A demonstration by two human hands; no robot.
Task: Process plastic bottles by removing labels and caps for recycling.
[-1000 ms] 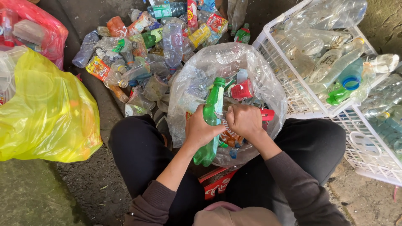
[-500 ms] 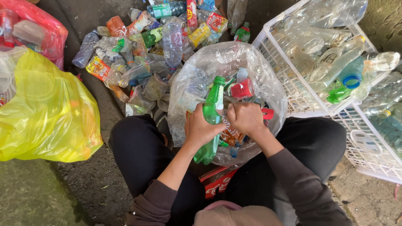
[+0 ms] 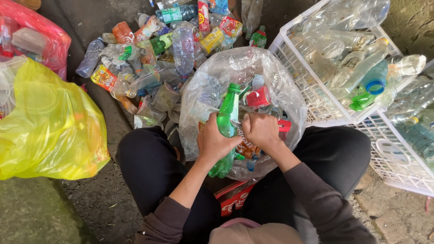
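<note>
A green plastic bottle [image 3: 227, 118] with a green cap stands tilted over the mouth of a clear plastic bag [image 3: 271, 81] between my knees. My left hand [image 3: 213, 143] grips the bottle around its middle. My right hand [image 3: 259, 130] is closed against the bottle's side, pinching what looks like a strip of its label. The bag holds torn labels, caps and other plastic scraps, among them a red piece [image 3: 258, 96].
A pile of crushed bottles [image 3: 149, 54] lies ahead on the dark ground. A yellow bag [image 3: 49, 126] and a red bag [image 3: 40, 40] sit to the left. Two white plastic crates [image 3: 316, 104] full of clear bottles stand on the right. A red flattened box [image 3: 235, 201] lies under my legs.
Both hands stay on the green bottle. My right hand has shifted slightly along the bottle's side; the bottle keeps its tilt.
</note>
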